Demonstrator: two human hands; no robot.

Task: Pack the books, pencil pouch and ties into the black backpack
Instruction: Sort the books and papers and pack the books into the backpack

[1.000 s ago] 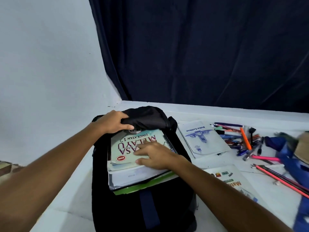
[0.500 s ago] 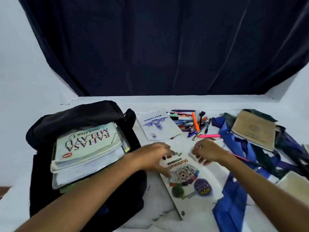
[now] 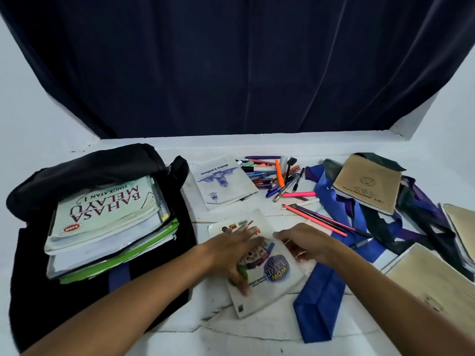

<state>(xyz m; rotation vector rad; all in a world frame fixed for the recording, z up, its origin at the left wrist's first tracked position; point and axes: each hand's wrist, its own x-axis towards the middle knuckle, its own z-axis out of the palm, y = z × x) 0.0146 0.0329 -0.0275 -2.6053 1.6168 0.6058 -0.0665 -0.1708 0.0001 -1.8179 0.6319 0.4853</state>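
Fingers of the left hand [image 3: 232,249] lie spread and nearly flat on the cover of the maths workbook [image 3: 259,263], pressing it against the tabletop [image 3: 257,330], likely so the thin book does not slide while it is picked up. The right hand [image 3: 305,244] curls at the book's right edge, fingertips apparently tucking under it to lift; whether it has a real hold yet I cannot tell. Just left, the black backpack [image 3: 97,291] lies flat with its flap thrown back, and a stack of books [image 3: 108,227] sticks half out of its mouth, so the opening is ready for more. Beyond the hands, a white exercise book [image 3: 223,185] lies beside loose pens [image 3: 275,177]. To the right, blue ties [image 3: 321,299] sprawl under a brown notebook [image 3: 367,186], all waiting within easy reach. No pencil pouch is plainly visible.
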